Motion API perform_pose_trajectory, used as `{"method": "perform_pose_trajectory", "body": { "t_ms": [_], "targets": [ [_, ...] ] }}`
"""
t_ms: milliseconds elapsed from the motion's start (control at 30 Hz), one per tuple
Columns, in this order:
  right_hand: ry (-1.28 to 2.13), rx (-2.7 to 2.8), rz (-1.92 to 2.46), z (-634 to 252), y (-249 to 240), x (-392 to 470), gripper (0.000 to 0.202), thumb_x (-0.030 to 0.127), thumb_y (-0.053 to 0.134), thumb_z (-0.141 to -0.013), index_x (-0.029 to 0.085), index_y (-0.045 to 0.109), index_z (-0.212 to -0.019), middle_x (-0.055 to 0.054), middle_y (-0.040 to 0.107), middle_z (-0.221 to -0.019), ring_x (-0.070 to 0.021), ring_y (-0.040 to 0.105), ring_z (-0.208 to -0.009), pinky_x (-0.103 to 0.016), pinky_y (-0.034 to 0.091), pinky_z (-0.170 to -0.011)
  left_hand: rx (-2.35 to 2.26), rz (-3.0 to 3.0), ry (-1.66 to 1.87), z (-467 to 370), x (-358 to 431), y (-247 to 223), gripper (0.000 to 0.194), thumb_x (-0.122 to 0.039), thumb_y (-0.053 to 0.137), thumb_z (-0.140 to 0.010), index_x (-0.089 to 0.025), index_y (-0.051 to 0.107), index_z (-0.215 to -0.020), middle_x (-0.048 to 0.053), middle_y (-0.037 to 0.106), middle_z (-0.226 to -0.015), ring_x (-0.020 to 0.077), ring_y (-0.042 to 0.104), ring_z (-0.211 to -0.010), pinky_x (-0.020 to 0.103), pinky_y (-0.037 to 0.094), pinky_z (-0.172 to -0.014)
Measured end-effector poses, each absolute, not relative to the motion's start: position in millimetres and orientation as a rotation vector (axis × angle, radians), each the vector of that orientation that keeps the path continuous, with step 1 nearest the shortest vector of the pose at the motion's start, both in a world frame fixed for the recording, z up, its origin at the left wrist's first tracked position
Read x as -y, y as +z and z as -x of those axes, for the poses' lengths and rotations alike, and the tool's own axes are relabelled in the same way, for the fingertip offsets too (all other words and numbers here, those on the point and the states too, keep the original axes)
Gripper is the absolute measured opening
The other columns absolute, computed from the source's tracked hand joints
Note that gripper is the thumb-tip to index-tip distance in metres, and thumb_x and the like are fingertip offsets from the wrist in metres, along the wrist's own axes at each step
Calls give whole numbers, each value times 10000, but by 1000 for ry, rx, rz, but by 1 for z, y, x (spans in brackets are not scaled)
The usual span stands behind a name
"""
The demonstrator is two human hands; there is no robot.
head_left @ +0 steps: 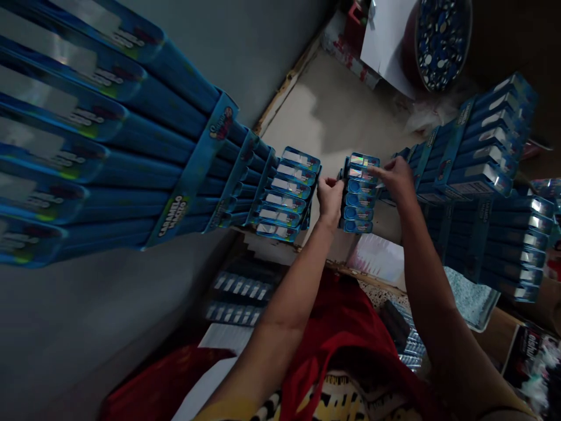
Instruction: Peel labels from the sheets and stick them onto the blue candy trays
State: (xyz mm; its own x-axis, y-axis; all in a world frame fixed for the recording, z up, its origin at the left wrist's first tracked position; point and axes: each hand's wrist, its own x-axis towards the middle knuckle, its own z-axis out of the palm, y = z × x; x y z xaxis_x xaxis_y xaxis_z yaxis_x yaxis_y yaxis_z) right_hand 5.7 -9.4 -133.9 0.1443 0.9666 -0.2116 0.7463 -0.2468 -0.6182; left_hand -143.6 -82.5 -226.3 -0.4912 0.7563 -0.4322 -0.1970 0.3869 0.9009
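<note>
Where a tall stack of blue, rounded-edge cartons held by printed blue bands (131, 134) occupies the left side, the lettering CARAMELO is legible on one band. The flat beige tabletop (350, 111) extends beyond it. At the right stand further banded blue cartons (464, 152). A dark reddish tub (411, 47) filled with blue and silvery pieces is positioned at the far edge. The pack of six small blue, rounded-end cartons (359, 202) is located on the tabletop between both hands. The right hand (398, 175) is bent over the pack, index finger extended to its upper right; the left hand (329, 199) has its fingertips drawn together at the left edge. Whether either hand grips anything cannot be determined. Shiny silvery labels (358, 159) cover the two uppermost ends.
</note>
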Motion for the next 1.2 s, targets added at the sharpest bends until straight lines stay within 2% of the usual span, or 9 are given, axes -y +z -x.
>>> {"method": "perform_pose_trajectory", "body": {
  "t_ms": [67, 167, 267, 367, 500, 600, 800, 967, 1200],
  "targets": [
    [890, 1611, 2007, -2, -119, 17, 530, 673, 793, -743, 236, 497, -781, 45, 477, -698, -150, 505, -705, -278, 403, -649, -1765, -670, 1281, 149, 104, -197, 154, -238, 710, -866, -206, 566, -914, 16, 597, -901, 148, 592, -832, 282, 503, -820],
    [986, 1625, 1888, 10, -97, 29, 569, 730, 765, -770, 232, 490, -786, 52, 469, -696, -125, 475, -679, -267, 374, -632, -1743, -919, 1355, 154, 135, -150, 248, -444, 685, -941, -198, 657, -965, 79, 650, -1039, 193, 621, -962, 322, 514, -903],
    [1058, 1632, 1785, 22, -86, 42, 590, 783, 705, -813, 236, 483, -805, 61, 455, -681, -110, 446, -649, -257, 346, -608, -1475, -716, 1190, 152, 148, -123, 518, -699, 615, -920, -189, 700, -880, 69, 679, -880, 190, 641, -832, 295, 526, -753],
    [1113, 1661, 1719, 30, -83, 52, 607, 834, 609, -857, 242, 485, -815, 62, 431, -673, -109, 434, -629, -260, 337, -592, -1205, -393, 1041, 148, 144, -122, 639, -808, 591, -860, -181, 699, -806, 62, 674, -761, 171, 632, -711, 270, 492, -622],
    [1205, 1684, 1649, 31, -81, 63, 620, 862, 449, -922, 249, 518, -856, 35, 459, -714, -138, 510, -673, -274, 401, -615, -1137, -245, 1106, 149, 138, -126, 456, -608, 851, -718, -189, 684, -785, 6, 657, -749, 111, 580, -641, 240, 448, -584],
    [1287, 1659, 1651, 27, -78, 70, 638, 866, 378, -943, 252, 548, -921, 29, 492, -725, -150, 558, -694, -281, 454, -651, -1163, -240, 1142, 150, 142, -126, 383, -478, 899, -676, -187, 660, -746, -25, 595, -685, 86, 508, -584, 233, 387, -547],
    [1400, 1633, 1731, 13, -70, 78, 512, 755, 537, -956, 243, 530, -946, 35, 580, -755, -138, 597, -749, -280, 486, -735, -1279, -461, 1206, 157, 149, -131, 349, -484, 865, -714, -190, 676, -722, -6, 606, -671, 125, 520, -616, 273, 427, -599],
    [1531, 1555, 1620, 0, -77, 95, 487, 515, 865, -754, 243, 548, -1005, 74, 553, -742, -122, 553, -687, -257, 454, -659, -1331, -679, 1153, 160, 160, -123, 288, -456, 836, -771, -190, 729, -754, 20, 670, -725, 157, 598, -694, 282, 485, -672],
    [1532, 1467, 1788, -60, -121, 202, 404, 480, 768, -802, 227, 554, -1033, 76, 552, -704, -143, 532, -653, -268, 399, -652, -1506, -717, 810, 157, 260, -146, 365, -528, 733, -853, -212, 734, -1036, 27, 707, -793, 180, 638, -674, 283, 494, -615]
  ]
}}
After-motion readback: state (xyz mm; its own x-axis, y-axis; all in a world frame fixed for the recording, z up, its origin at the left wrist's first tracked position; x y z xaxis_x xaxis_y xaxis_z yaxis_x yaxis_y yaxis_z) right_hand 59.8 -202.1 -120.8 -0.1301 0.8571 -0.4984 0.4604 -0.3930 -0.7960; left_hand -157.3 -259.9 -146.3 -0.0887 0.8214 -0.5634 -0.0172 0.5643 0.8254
